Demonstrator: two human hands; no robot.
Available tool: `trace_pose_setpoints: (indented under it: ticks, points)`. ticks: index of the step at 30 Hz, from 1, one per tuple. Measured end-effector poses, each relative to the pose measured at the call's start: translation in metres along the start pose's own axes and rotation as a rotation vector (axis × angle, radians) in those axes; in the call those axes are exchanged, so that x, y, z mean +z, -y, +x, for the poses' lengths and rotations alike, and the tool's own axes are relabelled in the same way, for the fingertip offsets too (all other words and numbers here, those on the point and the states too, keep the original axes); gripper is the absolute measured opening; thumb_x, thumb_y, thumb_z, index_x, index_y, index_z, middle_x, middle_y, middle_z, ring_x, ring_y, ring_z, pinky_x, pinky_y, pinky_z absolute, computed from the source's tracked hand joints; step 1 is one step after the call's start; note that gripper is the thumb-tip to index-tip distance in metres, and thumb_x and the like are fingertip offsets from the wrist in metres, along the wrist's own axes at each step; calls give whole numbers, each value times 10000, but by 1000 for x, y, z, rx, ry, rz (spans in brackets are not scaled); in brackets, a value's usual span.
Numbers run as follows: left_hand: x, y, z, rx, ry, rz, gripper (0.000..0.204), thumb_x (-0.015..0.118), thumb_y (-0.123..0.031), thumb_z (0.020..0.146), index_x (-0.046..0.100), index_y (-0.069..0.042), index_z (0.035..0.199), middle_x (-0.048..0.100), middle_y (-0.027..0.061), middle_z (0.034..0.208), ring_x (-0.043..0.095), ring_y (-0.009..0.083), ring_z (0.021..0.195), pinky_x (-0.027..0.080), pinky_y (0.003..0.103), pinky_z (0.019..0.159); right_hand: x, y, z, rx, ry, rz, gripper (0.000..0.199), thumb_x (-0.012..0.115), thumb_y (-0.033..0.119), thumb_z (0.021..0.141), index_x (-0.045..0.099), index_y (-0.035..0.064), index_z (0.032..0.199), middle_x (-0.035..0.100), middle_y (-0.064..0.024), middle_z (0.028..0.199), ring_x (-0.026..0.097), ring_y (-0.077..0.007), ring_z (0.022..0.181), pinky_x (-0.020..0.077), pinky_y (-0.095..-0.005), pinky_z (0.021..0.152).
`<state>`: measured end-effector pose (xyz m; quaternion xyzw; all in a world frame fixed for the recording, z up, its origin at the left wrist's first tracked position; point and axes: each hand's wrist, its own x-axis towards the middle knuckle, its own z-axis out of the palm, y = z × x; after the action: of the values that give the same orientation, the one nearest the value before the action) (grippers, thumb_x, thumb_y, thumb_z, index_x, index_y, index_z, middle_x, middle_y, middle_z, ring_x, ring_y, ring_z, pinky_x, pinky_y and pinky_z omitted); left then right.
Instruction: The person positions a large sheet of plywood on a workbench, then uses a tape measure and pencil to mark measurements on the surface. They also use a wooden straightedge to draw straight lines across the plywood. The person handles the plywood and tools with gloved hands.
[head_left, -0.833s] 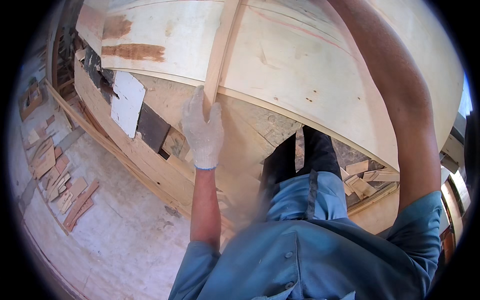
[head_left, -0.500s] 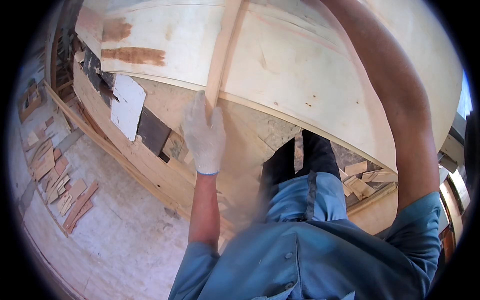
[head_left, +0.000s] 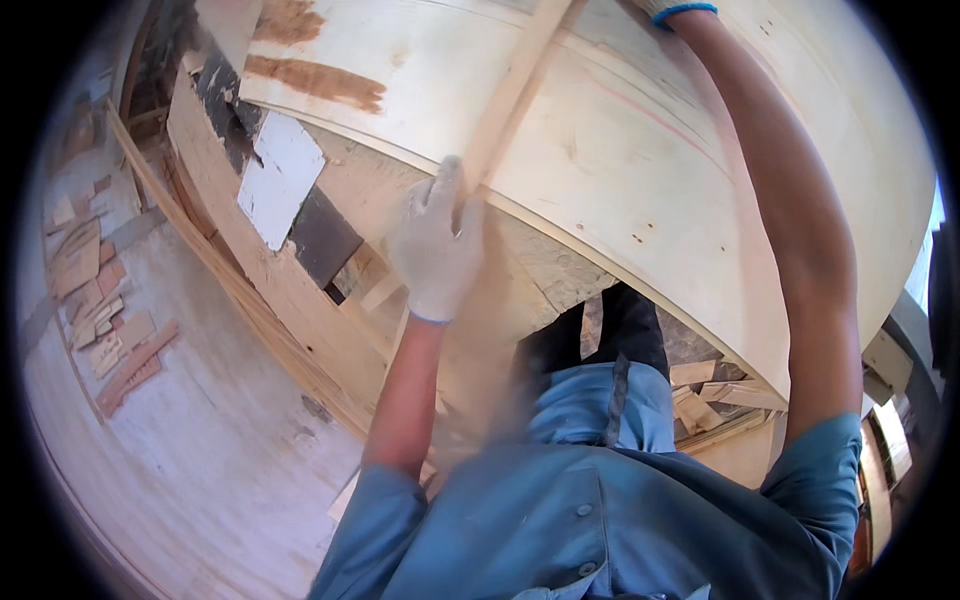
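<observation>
Where the left hand (head_left: 437, 245) grips, the narrow wooden strip (head_left: 515, 87) looks pale.

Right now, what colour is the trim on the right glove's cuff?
Blue; the cuff trim shows best in the head view, at its top edge.

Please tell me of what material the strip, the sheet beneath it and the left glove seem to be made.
Strip: wood, seemingly unpainted; pale tan, matt, straight-edged.
Sheet: probably plywood, apparently bare; broad, thin, cream-coloured, with small brown marks like knots.
Left glove: knitted-looking cloth, perhaps cotton; soft, matt, off-white, with a blue cuff edge. The exact fibre cannot be told.
</observation>
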<state>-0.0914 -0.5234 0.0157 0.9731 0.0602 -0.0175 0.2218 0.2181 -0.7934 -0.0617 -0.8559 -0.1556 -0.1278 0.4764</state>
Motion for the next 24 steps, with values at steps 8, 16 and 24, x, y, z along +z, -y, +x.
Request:
trace_pose_setpoints:
  ticks: [8, 16, 24]
  points:
    - [3, 17, -20, 31, 116, 185, 516, 648, -252, 962, 564, -1, 1405, 646, 218, 1056, 599, 377, 968, 492, 473, 871, 7, 0, -15, -276, -97, -323, 292, 642, 243, 953, 623, 29, 1152, 636, -208, 1149, 557, -378, 1215, 448, -462, 1050]
    - [1, -9, -5, -26, 44, 71, 519, 694, -220, 910, 586, 50, 1341, 640, 226, 1024, 609, 380, 956, 490, 483, 805, -78, 47, 42, 1, 90, -356, 426, 679, 221, 910, 552, 36, 1273, 556, -209, 1349, 451, -399, 1353, 425, -450, 1090]
    - [57, 71, -26, 259, -196, 636, 331, 505, -301, 1054, 696, -52, 1159, 696, 107, 929, 685, 276, 817, 563, 423, 681, -69, 15, 65, -118, 100, -382, 346, 703, 219, 883, 546, 61, 1148, 600, -194, 1226, 466, -411, 1303, 424, -469, 1065]
